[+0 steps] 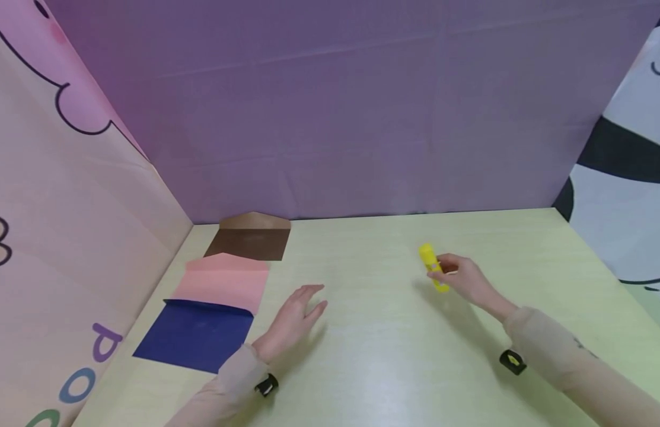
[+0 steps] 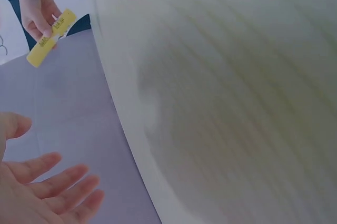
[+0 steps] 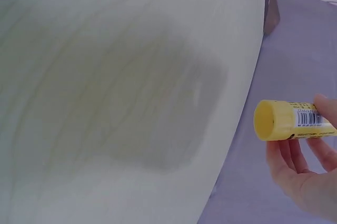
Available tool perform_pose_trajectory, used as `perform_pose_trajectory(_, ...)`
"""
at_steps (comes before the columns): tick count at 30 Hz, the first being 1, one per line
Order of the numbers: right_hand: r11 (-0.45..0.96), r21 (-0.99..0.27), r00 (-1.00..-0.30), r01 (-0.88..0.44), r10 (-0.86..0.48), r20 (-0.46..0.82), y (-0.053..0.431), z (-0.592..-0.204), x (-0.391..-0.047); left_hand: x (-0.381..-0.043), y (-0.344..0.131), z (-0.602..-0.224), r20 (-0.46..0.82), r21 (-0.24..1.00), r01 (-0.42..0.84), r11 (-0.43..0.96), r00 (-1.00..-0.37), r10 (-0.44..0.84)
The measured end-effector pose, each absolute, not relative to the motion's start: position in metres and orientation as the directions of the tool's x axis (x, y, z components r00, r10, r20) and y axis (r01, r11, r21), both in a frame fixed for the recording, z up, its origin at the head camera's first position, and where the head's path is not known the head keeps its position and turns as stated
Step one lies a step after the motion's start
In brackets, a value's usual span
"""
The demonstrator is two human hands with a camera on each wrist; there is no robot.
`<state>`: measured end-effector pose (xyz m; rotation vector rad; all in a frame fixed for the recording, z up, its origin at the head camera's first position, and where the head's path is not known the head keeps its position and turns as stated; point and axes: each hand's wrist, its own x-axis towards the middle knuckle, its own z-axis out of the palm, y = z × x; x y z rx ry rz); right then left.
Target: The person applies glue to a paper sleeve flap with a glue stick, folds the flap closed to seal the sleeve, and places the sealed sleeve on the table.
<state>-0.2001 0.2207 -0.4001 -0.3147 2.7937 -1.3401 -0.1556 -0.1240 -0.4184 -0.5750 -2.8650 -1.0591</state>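
My right hand (image 1: 465,280) pinches a yellow glue stick (image 1: 429,256) between thumb and fingers, above the right half of the table. The right wrist view shows a barcode on the glue stick (image 3: 308,117) and its round end facing left. My left hand (image 1: 293,320) hovers over the table with its fingers spread loosely and nothing in them; the left wrist view shows its palm and fingers (image 2: 47,179). Left of that hand lie three envelopes with flaps up or raised: navy (image 1: 196,335) nearest, pink (image 1: 225,281) behind it, brown (image 1: 249,243) at the back.
The pale wooden table (image 1: 372,367) meets a purple cloth wall (image 1: 362,118) at its back edge. Printed panels stand on both sides, a pink-white one (image 1: 84,225) at left and a black-and-white one (image 1: 628,196) at right. Both wrists carry small black straps.
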Motion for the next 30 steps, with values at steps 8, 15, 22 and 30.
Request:
perform_pose_trajectory(8, 0.625, -0.733, -0.962, -0.269, -0.21, 0.174, 0.208, -0.396, -0.189, -0.155, -0.119, -0.413, 0.118, 0.767, 0.295, 0.569, -0.937, 0.328)
perform_pose_trajectory(15, 0.66, -0.648, -0.925, -0.381, -0.279, 0.259, 0.196, -0.392, -0.18, -0.154, -0.111, -0.406, 0.141, 0.851, 0.285, 0.442, -0.934, 0.329)
perform_pose_trajectory(22, 0.65, -0.61, -0.891, -0.453, -0.335, 0.305, 0.185, -0.385, -0.167, -0.152, -0.1, -0.399, 0.13, 0.904, 0.25, 0.347, -0.933, 0.334)
perform_pose_trajectory(30, 0.637, -0.513, -0.816, -0.576, -0.405, 0.413, 0.174, -0.381, -0.156, -0.138, -0.082, -0.368, 0.108, 0.943, 0.197, 0.269, -0.943, 0.315)
